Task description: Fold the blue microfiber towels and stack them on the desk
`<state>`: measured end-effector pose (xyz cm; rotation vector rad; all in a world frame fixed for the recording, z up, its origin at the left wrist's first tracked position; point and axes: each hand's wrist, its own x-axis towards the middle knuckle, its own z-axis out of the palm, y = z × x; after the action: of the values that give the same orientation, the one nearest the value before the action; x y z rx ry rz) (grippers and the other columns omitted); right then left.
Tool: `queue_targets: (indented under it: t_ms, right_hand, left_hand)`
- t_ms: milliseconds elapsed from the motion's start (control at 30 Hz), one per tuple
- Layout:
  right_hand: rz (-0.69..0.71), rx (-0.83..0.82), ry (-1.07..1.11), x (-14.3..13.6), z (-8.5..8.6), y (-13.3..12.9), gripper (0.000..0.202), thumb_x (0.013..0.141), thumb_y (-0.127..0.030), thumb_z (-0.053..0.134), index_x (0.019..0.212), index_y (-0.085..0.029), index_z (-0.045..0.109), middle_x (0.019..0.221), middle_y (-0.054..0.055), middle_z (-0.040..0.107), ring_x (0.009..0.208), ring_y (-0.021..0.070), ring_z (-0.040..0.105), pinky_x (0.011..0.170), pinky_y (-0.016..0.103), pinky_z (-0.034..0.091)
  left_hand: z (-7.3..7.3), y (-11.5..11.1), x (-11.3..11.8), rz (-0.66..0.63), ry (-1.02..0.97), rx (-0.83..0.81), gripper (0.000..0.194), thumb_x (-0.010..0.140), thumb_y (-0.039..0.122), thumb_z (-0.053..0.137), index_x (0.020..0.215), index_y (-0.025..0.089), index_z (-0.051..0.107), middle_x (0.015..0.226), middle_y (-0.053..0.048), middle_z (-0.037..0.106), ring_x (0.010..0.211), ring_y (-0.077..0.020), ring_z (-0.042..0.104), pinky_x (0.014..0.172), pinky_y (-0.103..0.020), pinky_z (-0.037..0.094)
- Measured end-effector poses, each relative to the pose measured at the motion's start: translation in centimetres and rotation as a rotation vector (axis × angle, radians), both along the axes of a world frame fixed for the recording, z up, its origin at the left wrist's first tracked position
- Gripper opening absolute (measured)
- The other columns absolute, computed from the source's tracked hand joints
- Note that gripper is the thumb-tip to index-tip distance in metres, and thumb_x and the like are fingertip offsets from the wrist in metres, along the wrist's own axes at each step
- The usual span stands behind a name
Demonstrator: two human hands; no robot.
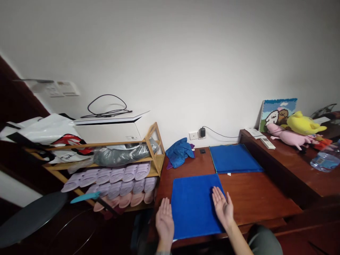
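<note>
A blue cloth [195, 205] lies flat on the brown desk [255, 198], spread into a square. At its left edge is my left hand [164, 217], palm up, fingers stretched out and holding nothing. My right hand [223, 207] is over the cloth's right edge, also palm up with the fingers extended and nothing in it. Behind, against the wall, lies a second flat stack of blue cloth [235, 158] with a small white tag at its front edge. A crumpled blue and purple cloth [179, 153] rests at the desk's back left corner.
Left of the desk, a wooden rack [156, 159] holds slippers [117, 174], a white box [108, 131] and bags. The raised right shelf [300, 166] carries plush toys [304, 124], a remote [267, 143] and a plastic bottle [324, 161]. A charger [202, 132] is plugged into the wall.
</note>
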<state>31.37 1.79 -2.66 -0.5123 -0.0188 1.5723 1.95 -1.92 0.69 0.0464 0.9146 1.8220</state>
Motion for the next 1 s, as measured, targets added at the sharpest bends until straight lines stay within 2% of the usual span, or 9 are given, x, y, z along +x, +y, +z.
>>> queue_targets:
  t_ms: [100,200,300,400,600,700,800,900,1000]
  right_hand:
    - [-0.041,0.055,-0.022,1.3,0.5,-1.0,0.044,0.1,-0.052,0.049,0.127,-0.025,0.07,0.143,0.009,0.069,0.147,0.0218,0.05,0.125,0.049,0.041]
    - [-0.049,0.018,-0.054,1.9,-0.4,-1.9,0.043,0.099,-0.052,0.049,0.124,-0.024,0.072,0.142,0.009,0.069,0.146,0.0209,0.051,0.125,0.045,0.04]
    - [-0.043,-0.061,-0.062,1.8,-2.0,-2.5,0.042,0.1,-0.05,0.047,0.12,-0.024,0.073,0.136,0.01,0.073,0.145,0.0218,0.053,0.123,0.046,0.043]
    - [-0.049,-0.098,-0.055,1.5,-2.8,-2.6,0.043,0.1,-0.051,0.047,0.117,-0.023,0.074,0.134,0.011,0.073,0.144,0.0221,0.054,0.122,0.046,0.044]
    - [-0.07,-0.081,-0.061,1.6,-2.5,-2.5,0.045,0.097,-0.055,0.055,0.119,-0.019,0.073,0.134,0.011,0.074,0.143,0.0212,0.055,0.123,0.041,0.043]
    - [-0.069,-0.094,-0.063,1.6,-2.1,-2.6,0.045,0.096,-0.054,0.056,0.118,-0.019,0.073,0.135,0.012,0.073,0.144,0.0214,0.054,0.121,0.04,0.044]
    - [-0.07,-0.078,-0.083,1.0,-1.5,-2.8,0.045,0.094,-0.055,0.057,0.118,-0.021,0.073,0.137,0.011,0.072,0.146,0.0224,0.052,0.121,0.043,0.046]
    - [-0.029,-0.003,-0.077,-0.5,-1.0,-3.2,0.049,0.093,-0.059,0.059,0.121,-0.021,0.073,0.142,0.011,0.069,0.147,0.0228,0.05,0.121,0.043,0.045]
    - [0.003,-0.011,-0.067,-1.7,-0.9,-3.5,0.047,0.094,-0.057,0.058,0.12,-0.021,0.073,0.14,0.011,0.07,0.146,0.0224,0.052,0.121,0.042,0.045]
  left_hand:
    - [0.9,0.3,6.5,-0.194,-0.035,0.099,0.049,0.097,0.033,0.045,0.137,0.021,0.07,0.148,-0.012,0.066,0.147,-0.0244,0.051,0.126,-0.04,0.037]
    - [0.9,0.9,14.1,-0.448,-0.159,0.087,0.051,0.097,0.031,0.045,0.14,0.016,0.068,0.148,-0.016,0.065,0.147,-0.0257,0.05,0.127,-0.042,0.036]
    - [-0.3,1.2,17.7,-0.542,-0.275,-0.034,0.053,0.098,0.029,0.046,0.146,0.015,0.062,0.149,-0.019,0.064,0.145,-0.0255,0.052,0.125,-0.04,0.038]
    - [-1.6,1.0,15.3,-0.455,-0.32,-0.098,0.054,0.099,0.031,0.047,0.15,0.018,0.058,0.151,-0.019,0.062,0.142,-0.0258,0.055,0.123,-0.04,0.041]
    - [-2.8,-2.2,1.7,-0.081,-0.153,0.02,0.057,0.098,0.03,0.056,0.153,0.018,0.055,0.153,-0.017,0.06,0.145,-0.0253,0.052,0.122,-0.038,0.041]
    - [-2.3,-3.7,-1.6,0.0,-0.082,0.044,0.055,0.099,0.026,0.053,0.153,0.02,0.055,0.156,-0.014,0.058,0.146,-0.0232,0.051,0.122,-0.036,0.04]
    - [-1.4,-3.6,0.2,-0.042,-0.103,0.112,0.055,0.099,0.028,0.051,0.154,0.023,0.054,0.158,-0.011,0.056,0.148,-0.0235,0.047,0.124,-0.038,0.038]
    - [-0.9,-2.1,5.7,-0.239,-0.198,0.192,0.054,0.1,0.034,0.05,0.153,0.022,0.056,0.158,-0.013,0.055,0.15,-0.0254,0.045,0.126,-0.041,0.036]
    - [-1.4,-0.4,10.8,-0.417,-0.303,0.119,0.054,0.1,0.036,0.047,0.151,0.02,0.059,0.157,-0.016,0.055,0.149,-0.0267,0.046,0.126,-0.044,0.036]
